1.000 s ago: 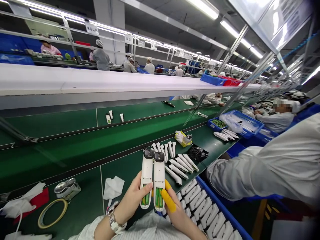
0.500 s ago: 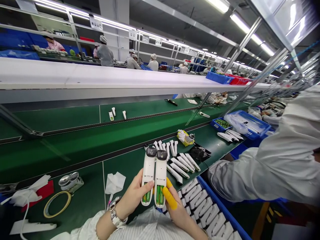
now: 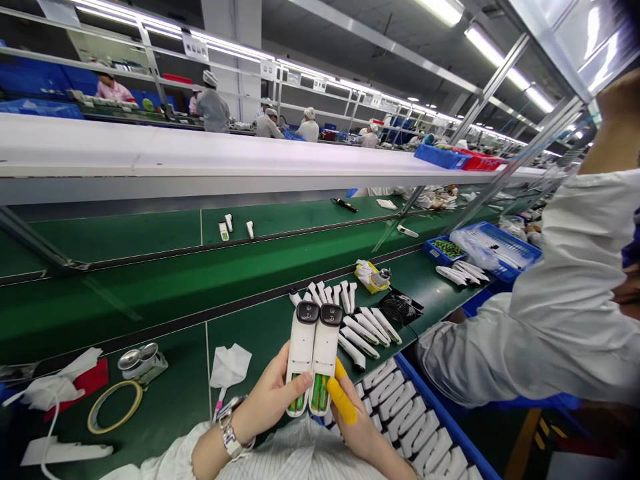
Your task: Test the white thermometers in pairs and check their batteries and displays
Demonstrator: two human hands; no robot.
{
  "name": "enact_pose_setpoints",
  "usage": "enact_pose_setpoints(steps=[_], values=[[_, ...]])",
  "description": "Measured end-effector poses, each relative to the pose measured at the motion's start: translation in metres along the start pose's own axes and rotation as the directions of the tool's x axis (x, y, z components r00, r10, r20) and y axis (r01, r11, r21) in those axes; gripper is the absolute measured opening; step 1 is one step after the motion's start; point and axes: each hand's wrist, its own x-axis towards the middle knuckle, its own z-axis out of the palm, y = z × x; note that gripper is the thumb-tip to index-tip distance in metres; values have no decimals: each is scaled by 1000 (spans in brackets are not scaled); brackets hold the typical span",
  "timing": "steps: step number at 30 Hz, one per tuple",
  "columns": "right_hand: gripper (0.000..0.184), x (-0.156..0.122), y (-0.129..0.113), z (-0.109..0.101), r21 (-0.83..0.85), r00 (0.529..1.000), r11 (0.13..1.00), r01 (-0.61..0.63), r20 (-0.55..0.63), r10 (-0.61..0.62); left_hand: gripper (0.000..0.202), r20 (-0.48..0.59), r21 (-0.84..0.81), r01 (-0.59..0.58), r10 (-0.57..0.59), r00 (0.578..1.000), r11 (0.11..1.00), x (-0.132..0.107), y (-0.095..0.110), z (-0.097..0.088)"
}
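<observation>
Two white infrared thermometers with dark sensor heads stand side by side in front of me, touching near their tops. My left hand (image 3: 274, 390) holds the left thermometer (image 3: 302, 343), its thumb over the lower part. My right hand (image 3: 350, 410), with yellow covers on some fingers, grips the right thermometer (image 3: 326, 343) by its side. Both battery compartments face me, uncovered, with green batteries (image 3: 320, 392) inside. Behind them, several similar white thermometers (image 3: 361, 330) lie in rows on the green bench (image 3: 260, 327).
A blue crate (image 3: 445, 413) of white housings stands at my right, beside a co-worker's sleeve (image 3: 480, 360). A tape roll (image 3: 115, 407), a metal twin-cup dispenser (image 3: 143, 363) and a white cloth (image 3: 230, 365) lie left. A yellow tray (image 3: 371, 277) and black fan (image 3: 400, 307) sit farther back.
Both thermometers have shifted slightly right and down, and their heads have come together. At the right, the co-worker's arm has risen.
</observation>
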Motion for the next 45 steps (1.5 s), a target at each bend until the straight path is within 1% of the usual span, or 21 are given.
enact_pose_setpoints(steps=[3, 6, 8, 11, 13, 15, 17, 19, 21, 23, 26, 28, 30, 33, 37, 40, 45], values=[[48, -1, -5, 2, 18, 999, 1000, 5, 36, -5, 46, 7, 40, -11, 11, 1000, 999, -1, -1, -1], [46, -1, 0, 2, 69, 999, 998, 3, 51, -6, 45, 6, 44, -6, 6, 1000, 999, -1, -1, -1], [45, -1, 9, 0, 84, 1000, 996, -8, 12, 7, 43, -13, 28, -1, 2, 1000, 1000, 0, -1, -1], [47, 2, 24, -3, 135, 993, 990, -26, -109, 41, 29, -70, -40, 37, -40, 997, 999, 4, -1, -2], [46, 4, 29, -5, 175, 987, 984, -12, -158, 40, 23, -114, -73, 65, -73, 991, 995, 6, -1, -2], [43, 6, 30, -6, 184, 985, 983, 7, -172, 25, 23, -165, -85, 77, -90, 982, 993, 7, -1, -2], [39, 5, 30, -7, 158, 984, 987, 13, -177, 16, 29, -205, -126, 82, -107, 973, 989, 7, -2, -2], [37, 4, 30, -8, 120, 981, 993, 15, -192, 9, 36, -229, -181, 73, -114, 967, 981, 7, -4, -2], [38, 2, 30, -8, 105, 979, 994, 7, -205, 15, 37, -236, -204, 61, -110, 966, 977, 6, -5, -3], [39, 2, 29, -6, 146, 981, 989, -16, -191, 44, 32, -228, -215, 68, -118, 967, 974, 6, -5, -3], [40, 5, 22, 1, 249, 992, 968, -20, -114, 49, 29, -173, -245, 71, -115, 978, 967, 6, -4, -3], [39, 7, 17, 6, 283, 998, 959, -13, -63, 32, 33, -148, -250, 45, -84, 985, 967, 6, -2, -3], [37, 9, 14, 7, 294, 999, 956, -17, -42, 31, 38, -148, -259, 18, -58, 987, 966, 6, -2, -4], [42, 8, 13, 7, 287, 998, 958, -23, -53, 40, 41, -141, -290, 3, -45, 989, 957, 6, -6, -5], [52, 7, 13, 7, 256, 997, 967, 8, -76, 12, 45, -105, -311, -14, -20, 994, 950, 7, -11, -6], [53, 7, 9, 9, 242, 998, 970, 10, -59, 5, 48, -77, -313, -11, -14, 997, 950, 7, -11, -5], [51, 6, 3, 10, 246, 999, 969, 1, -32, 7, 45, -83, -295, 17, -44, 996, 955, 5, -12, -5]])
